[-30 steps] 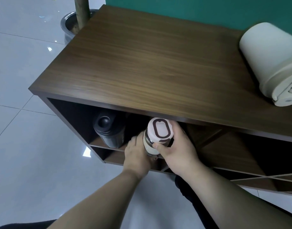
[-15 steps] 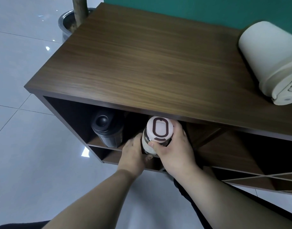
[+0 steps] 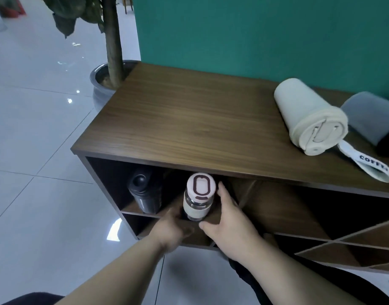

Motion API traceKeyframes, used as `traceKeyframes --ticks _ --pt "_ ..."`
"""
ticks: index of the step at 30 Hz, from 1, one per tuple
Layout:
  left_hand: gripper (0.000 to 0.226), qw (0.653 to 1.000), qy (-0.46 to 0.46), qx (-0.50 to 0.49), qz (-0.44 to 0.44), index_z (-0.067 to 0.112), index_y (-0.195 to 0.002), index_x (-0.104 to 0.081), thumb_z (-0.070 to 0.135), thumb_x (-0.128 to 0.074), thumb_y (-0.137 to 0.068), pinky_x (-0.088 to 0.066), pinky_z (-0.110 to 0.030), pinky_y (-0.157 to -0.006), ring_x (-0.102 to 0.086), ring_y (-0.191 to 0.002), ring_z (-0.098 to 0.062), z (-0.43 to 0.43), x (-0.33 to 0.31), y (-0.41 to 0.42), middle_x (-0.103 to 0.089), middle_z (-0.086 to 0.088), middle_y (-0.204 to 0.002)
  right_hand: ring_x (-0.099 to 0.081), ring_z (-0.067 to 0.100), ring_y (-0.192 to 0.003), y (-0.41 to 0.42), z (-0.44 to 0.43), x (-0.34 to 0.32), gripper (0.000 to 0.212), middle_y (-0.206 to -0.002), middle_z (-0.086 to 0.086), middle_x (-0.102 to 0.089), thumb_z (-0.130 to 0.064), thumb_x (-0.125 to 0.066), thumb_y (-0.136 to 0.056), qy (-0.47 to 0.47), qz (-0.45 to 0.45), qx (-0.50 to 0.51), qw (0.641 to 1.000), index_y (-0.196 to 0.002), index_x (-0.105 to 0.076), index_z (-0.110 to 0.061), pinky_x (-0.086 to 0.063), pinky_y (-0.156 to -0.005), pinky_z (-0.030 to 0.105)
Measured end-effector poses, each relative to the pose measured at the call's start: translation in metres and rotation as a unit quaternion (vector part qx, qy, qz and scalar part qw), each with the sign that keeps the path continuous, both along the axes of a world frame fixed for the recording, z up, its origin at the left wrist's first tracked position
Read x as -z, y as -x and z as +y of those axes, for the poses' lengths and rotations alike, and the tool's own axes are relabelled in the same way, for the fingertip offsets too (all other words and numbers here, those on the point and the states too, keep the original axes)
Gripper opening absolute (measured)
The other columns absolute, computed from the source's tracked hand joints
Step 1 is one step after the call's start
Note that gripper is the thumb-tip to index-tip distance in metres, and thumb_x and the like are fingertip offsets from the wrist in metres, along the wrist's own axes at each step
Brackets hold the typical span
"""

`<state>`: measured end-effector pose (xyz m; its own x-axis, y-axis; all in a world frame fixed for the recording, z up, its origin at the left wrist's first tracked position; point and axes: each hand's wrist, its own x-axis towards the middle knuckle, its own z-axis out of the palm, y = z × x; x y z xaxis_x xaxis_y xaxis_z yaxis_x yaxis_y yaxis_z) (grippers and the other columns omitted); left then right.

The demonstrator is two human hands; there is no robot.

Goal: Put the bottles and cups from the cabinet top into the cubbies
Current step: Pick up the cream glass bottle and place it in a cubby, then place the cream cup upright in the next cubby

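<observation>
A glass bottle [image 3: 197, 205] with a white lid and cream sleeve stands in the upper cubby second from the left, just under the cabinet top [image 3: 189, 128]. My left hand [image 3: 172, 226] cups its lower left side. My right hand [image 3: 229, 219] wraps its right side, thumb at the base. A black bottle [image 3: 146, 194] stands in the far-left cubby. On the cabinet top at the right, a cream cup [image 3: 310, 119] lies on its side, its strap hanging over the front edge. A grey cup [image 3: 369, 117] lies beside it, cut off by the frame.
Diagonal cubbies [image 3: 343, 245] fill the cabinet's right part. A potted plant [image 3: 111, 71] stands at the cabinet's far left corner on the glossy tiled floor. A green wall [image 3: 255, 36] backs the cabinet.
The view has tilted up and shifted, showing more of the cabinet top, the grey cup and the plant. Both hands have stayed on the bottle, which sits slightly deeper in the cubby.
</observation>
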<state>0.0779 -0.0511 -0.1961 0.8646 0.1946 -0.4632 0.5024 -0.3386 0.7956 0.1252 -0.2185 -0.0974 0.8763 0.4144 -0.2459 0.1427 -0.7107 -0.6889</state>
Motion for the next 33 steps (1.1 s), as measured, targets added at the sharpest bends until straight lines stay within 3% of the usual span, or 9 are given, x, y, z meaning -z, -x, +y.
traceKeyframes --ticks 4,7,9,12,17,20,22,29,33 --pt "0.006 0.997 -0.036 0.049 0.054 0.03 -0.093 -0.075 0.027 -0.074 -0.088 -0.055 -0.024 -0.088 -0.071 -0.1 -0.019 -0.006 -0.073 0.026 -0.075 0.009 -0.096 -0.043 -0.018 -0.128 0.025 -0.033 -0.029 0.045 -0.133 -0.041 -0.045 -0.03 -0.073 -0.084 -0.109 -0.051 -0.033 0.992 -0.128 -0.064 -0.033 -0.033 -0.109 0.012" --pt "0.016 0.999 0.036 -0.024 0.004 0.027 -0.091 -0.073 0.039 -0.077 -0.08 -0.053 -0.024 -0.074 -0.07 -0.085 -0.013 -0.018 -0.112 0.047 -0.075 0.006 -0.089 -0.062 0.003 -0.116 0.039 -0.054 -0.054 0.027 -0.122 -0.03 -0.063 -0.03 -0.071 -0.082 -0.199 -0.085 0.038 0.976 -0.106 -0.072 -0.042 -0.048 -0.102 0.026" --pt "0.029 0.991 0.114 -0.056 -0.031 0.018 -0.103 -0.076 0.037 -0.078 -0.082 -0.049 -0.029 -0.074 -0.066 -0.08 -0.016 -0.03 -0.134 0.055 -0.075 0.001 -0.088 -0.066 0.01 -0.109 0.04 -0.069 -0.077 0.031 -0.119 -0.022 -0.067 -0.025 -0.074 -0.085 -0.238 -0.089 0.105 0.962 -0.102 -0.07 -0.05 -0.053 -0.097 0.032" --pt "0.012 0.98 0.162 -0.078 -0.087 0.013 -0.105 -0.075 0.02 -0.067 -0.099 -0.049 -0.026 -0.074 -0.07 -0.083 -0.015 -0.047 -0.162 0.067 -0.079 -0.005 -0.094 -0.057 0.013 -0.122 0.022 -0.09 -0.113 0.037 -0.13 -0.018 -0.059 -0.028 -0.074 -0.086 -0.246 -0.14 0.197 0.939 -0.117 -0.061 -0.045 -0.046 -0.105 0.032" --pt "0.015 0.967 0.199 -0.106 -0.118 0.009 -0.108 -0.074 0.014 -0.062 -0.102 -0.056 -0.021 -0.07 -0.07 -0.078 -0.012 -0.067 -0.169 0.057 -0.077 -0.008 -0.097 -0.031 0.025 -0.148 -0.032 -0.102 -0.143 0.1 -0.156 0.002 -0.034 -0.046 -0.082 -0.071 -0.138 -0.219 0.276 0.926 -0.153 -0.029 -0.023 -0.035 -0.117 0.053" --pt "0.014 0.968 0.194 -0.103 -0.118 0.015 -0.102 -0.077 0.013 -0.063 -0.1 -0.059 -0.039 -0.091 -0.072 -0.086 -0.019 -0.078 -0.168 0.041 -0.08 -0.011 -0.105 -0.023 0.031 -0.151 -0.062 -0.096 -0.141 0.12 -0.162 0.008 -0.024 -0.051 -0.085 -0.064 -0.084 -0.249 0.273 0.925 -0.158 -0.015 -0.023 -0.027 -0.121 0.053" --pt "0.013 0.969 0.194 -0.089 -0.123 0.015 -0.101 -0.077 0.013 -0.064 -0.098 -0.058 -0.034 -0.088 -0.071 -0.087 -0.018 -0.083 -0.163 0.03 -0.081 -0.011 -0.104 -0.022 0.032 -0.152 -0.079 -0.088 -0.135 0.128 -0.164 0.008 -0.02 -0.057 -0.085 -0.061 -0.061 -0.256 0.264 0.928 -0.159 -0.008 -0.026 -0.026 -0.122 0.054" --pt "0.016 0.978 0.16 -0.013 -0.137 0.028 -0.095 -0.078 0.038 -0.073 -0.084 -0.054 -0.039 -0.1 -0.074 -0.094 -0.022 -0.089 -0.14 0.009 -0.079 -0.001 -0.092 -0.042 0.034 -0.14 -0.101 -0.074 -0.12 0.113 -0.154 0.012 -0.034 -0.041 -0.083 -0.071 -0.031 -0.297 0.26 0.918 -0.158 -0.013 -0.025 -0.036 -0.115 0.047" --pt "0.018 0.974 0.197 0.014 -0.113 0.027 -0.093 -0.077 0.039 -0.076 -0.08 -0.056 -0.034 -0.089 -0.066 -0.083 -0.013 -0.087 -0.13 0.0 -0.07 0.001 -0.087 -0.038 0.013 -0.141 -0.07 -0.091 -0.134 0.105 -0.156 -0.005 -0.035 -0.032 -0.084 -0.073 -0.192 -0.247 0.254 0.915 -0.156 -0.021 -0.03 -0.032 -0.111 0.028"
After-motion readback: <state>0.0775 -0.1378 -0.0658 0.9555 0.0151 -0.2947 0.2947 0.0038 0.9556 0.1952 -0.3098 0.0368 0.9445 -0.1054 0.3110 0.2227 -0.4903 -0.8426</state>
